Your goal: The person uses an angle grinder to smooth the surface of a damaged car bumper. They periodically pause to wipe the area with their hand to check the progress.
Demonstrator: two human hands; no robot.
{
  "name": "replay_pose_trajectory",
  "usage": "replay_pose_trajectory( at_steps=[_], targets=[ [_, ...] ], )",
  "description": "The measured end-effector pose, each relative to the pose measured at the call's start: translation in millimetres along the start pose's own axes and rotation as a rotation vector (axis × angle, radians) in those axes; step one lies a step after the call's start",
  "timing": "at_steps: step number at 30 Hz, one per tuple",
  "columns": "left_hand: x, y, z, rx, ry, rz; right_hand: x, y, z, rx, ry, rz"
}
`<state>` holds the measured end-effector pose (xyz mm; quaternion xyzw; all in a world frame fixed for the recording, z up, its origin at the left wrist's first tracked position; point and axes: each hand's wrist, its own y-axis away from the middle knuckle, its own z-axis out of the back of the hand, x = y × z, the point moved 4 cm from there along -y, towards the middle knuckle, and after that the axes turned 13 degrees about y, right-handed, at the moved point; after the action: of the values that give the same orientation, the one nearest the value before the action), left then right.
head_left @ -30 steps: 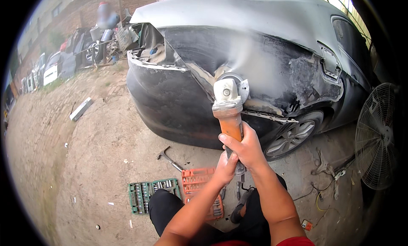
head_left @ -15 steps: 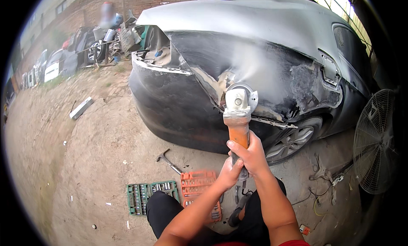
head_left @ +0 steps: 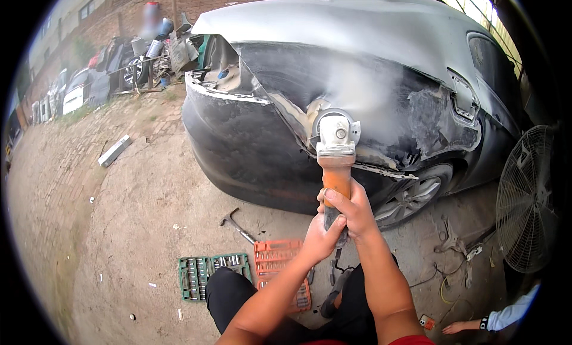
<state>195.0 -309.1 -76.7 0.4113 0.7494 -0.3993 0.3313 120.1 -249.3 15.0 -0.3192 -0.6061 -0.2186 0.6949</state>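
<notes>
Both my hands are wrapped round an orange angle grinder (head_left: pixel 336 181) with a dusty pale head. My right hand (head_left: pixel 353 208) grips the orange body; my left hand (head_left: pixel 325 236) closes on the dark rear end below it. The grinder's disc (head_left: pixel 325 115) is at the damaged rear side panel (head_left: pixel 369 95) of a grey car, by the torn edge above the bumper. Whether the disc touches the metal is hard to tell. Pale dust hangs over the panel. Below the damage is the dark bumper (head_left: pixel 244 148).
A hammer (head_left: pixel 238 227), a green socket case (head_left: pixel 196 279) and an orange socket case (head_left: pixel 277 255) lie on the ground near my legs. A large fan (head_left: pixel 525 199) stands at right. Another person's hand (head_left: pixel 456 328) reaches in at lower right. Cables (head_left: pixel 438 273) run nearby.
The grinder's head has shifted slightly right and tilted, its disc now showing more on the left. Another person's hand and sleeve have come into view at lower right.
</notes>
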Motion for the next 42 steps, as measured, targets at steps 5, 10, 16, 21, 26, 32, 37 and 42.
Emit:
replay_pose_trajectory(
  at_steps=[5,10,16,21,26,32,37,42],
  targets=[
    [-2.4,3.3,-3.5,-0.023,0.057,0.055,-3.8,-2.5,-1.2,0.026,-0.018,-0.012],
    [4.7,4.3,-17.4,-0.030,0.000,0.035,-10.8,5.4,17.4,0.045,-0.021,-0.011],
    [-2.7,-4.8,-10.6,-0.042,0.094,0.035,8.6,-6.5,3.6,0.057,-0.030,-0.022],
    [-1.1,13.5,-16.1,-0.038,-0.006,0.033,-10.8,11.3,11.8,0.063,-0.038,-0.035],
    [17.0,4.9,1.2,-0.042,-0.015,0.109,-0.6,3.2,6.7,0.048,-0.061,-0.018],
    [17.6,4.8,25.8,-0.069,-0.062,0.023,-5.7,-2.1,-7.6,0.090,-0.141,0.000],
    [19.2,-4.2,-3.2,-0.100,0.018,0.004,0.9,-2.2,17.7,0.082,-0.115,0.080],
    [13.6,-6.5,4.6,-0.117,0.067,-0.035,0.3,-8.7,4.4,0.092,-0.116,0.103]
  ],
)
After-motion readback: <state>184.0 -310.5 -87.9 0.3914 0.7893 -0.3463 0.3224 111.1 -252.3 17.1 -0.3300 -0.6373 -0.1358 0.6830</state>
